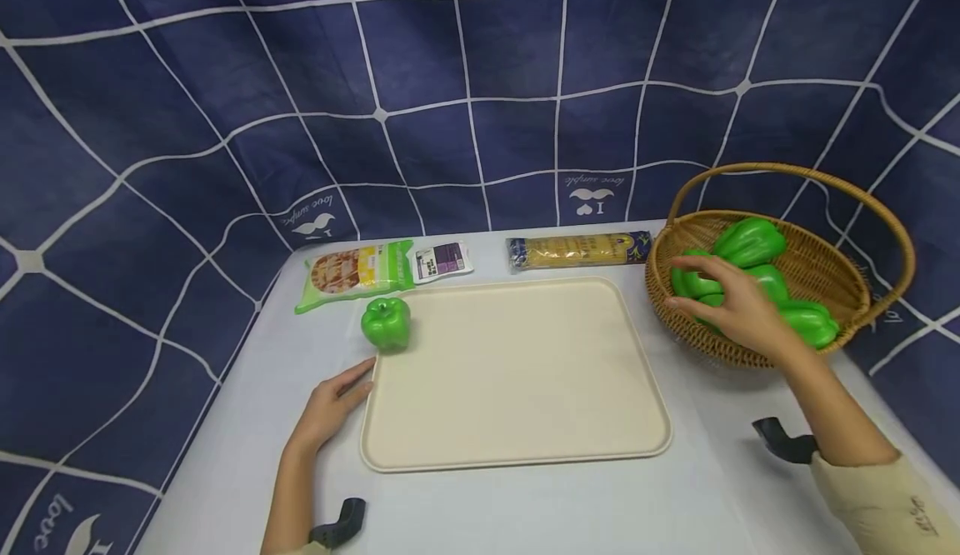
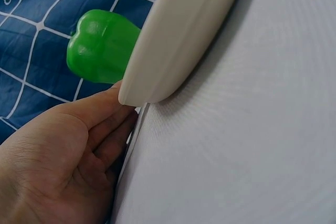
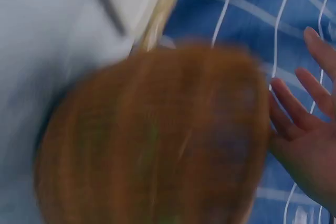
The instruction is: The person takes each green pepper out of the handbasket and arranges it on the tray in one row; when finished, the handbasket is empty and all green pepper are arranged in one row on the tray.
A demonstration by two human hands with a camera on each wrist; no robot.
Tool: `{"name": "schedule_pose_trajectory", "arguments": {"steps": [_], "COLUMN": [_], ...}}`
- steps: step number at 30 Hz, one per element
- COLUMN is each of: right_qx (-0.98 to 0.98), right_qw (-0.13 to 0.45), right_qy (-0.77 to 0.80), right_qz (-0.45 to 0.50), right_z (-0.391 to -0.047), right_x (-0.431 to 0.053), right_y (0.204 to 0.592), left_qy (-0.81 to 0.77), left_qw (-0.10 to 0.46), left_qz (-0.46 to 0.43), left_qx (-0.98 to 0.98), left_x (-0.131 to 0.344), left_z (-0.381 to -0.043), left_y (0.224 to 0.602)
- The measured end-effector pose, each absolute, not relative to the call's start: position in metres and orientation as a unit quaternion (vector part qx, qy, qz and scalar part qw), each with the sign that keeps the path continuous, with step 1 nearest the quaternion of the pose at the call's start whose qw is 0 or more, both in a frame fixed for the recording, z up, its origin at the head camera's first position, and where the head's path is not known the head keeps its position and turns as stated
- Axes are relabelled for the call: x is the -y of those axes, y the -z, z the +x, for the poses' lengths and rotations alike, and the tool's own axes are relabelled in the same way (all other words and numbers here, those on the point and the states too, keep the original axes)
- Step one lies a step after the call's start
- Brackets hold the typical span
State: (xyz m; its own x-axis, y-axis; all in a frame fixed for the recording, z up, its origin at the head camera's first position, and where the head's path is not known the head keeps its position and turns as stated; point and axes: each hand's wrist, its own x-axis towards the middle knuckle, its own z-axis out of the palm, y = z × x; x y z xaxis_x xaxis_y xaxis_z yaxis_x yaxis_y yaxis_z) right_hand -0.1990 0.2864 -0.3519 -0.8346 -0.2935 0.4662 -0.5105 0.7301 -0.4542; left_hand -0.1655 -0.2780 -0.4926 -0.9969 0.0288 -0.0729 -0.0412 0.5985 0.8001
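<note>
A green bell pepper sits on the upper left corner of a cream tray; the left wrist view shows this bell pepper beyond the tray's rim. My left hand rests beside the tray's left edge, its fingertips touching the rim. At the right stands a wicker basket with several green bell peppers inside. Above its near left side hovers my right hand, fingers spread apart and holding nothing. In the right wrist view the basket is blurred, with the hand beside its rim.
Behind the tray lie a green food bag, a small white and purple packet and a pack of noodles. The basket's tall handle arches over it. A blue checked cloth hangs behind the white table.
</note>
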Motion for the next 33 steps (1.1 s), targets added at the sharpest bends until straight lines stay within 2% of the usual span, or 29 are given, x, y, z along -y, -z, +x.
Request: {"name": "schedule_pose_trajectory", "arguments": {"steps": [5,11,23,33], "right_qx": [0.942,0.963,0.98,0.982], "right_qw": [0.154,0.092,0.055,0.058], "right_qy": [-0.261,-0.226,-0.162,-0.137], "right_qz": [0.147,0.112,0.098,0.113], "right_z": [-0.19,-0.189,-0.191,-0.186], "right_x": [-0.335,-0.369,-0.389,-0.398], "right_y": [0.347,0.35,0.366,0.37], "left_qy": [-0.462,-0.459,-0.459,-0.456], "left_qw": [0.038,0.038,0.032,0.034], "left_qz": [0.004,0.003,0.007,0.003], "left_qx": [-0.886,-0.887,-0.888,-0.889], "left_x": [0.278,0.278,0.279,0.28], "left_z": [-0.165,-0.166,-0.167,-0.167], "left_y": [0.492,0.494,0.494,0.496]}}
